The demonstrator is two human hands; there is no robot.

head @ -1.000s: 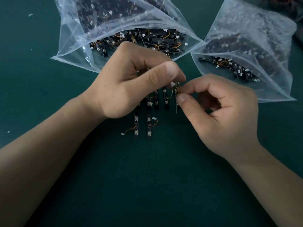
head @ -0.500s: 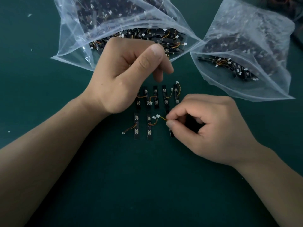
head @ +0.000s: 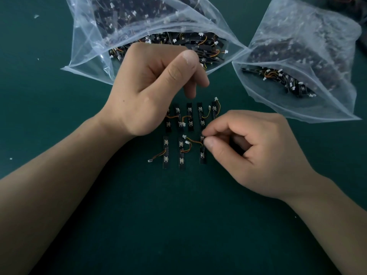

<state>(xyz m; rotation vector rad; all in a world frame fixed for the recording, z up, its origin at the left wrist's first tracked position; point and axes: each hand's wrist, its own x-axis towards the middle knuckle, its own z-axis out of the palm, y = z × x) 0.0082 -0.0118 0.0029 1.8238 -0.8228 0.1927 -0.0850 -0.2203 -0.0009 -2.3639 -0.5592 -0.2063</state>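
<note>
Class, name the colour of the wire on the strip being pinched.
Orange wire, on the black strip; head view shows it best.

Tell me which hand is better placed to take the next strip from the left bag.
Left: the left hand seems empty and hovers by the left bag; the right hand pinches a strip in the lower row.

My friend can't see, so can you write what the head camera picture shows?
The right hand pinches a small black wired strip, third in the lower row on a green table. The left hand hovers over the upper row; two clear bags of strips lie behind.
</note>
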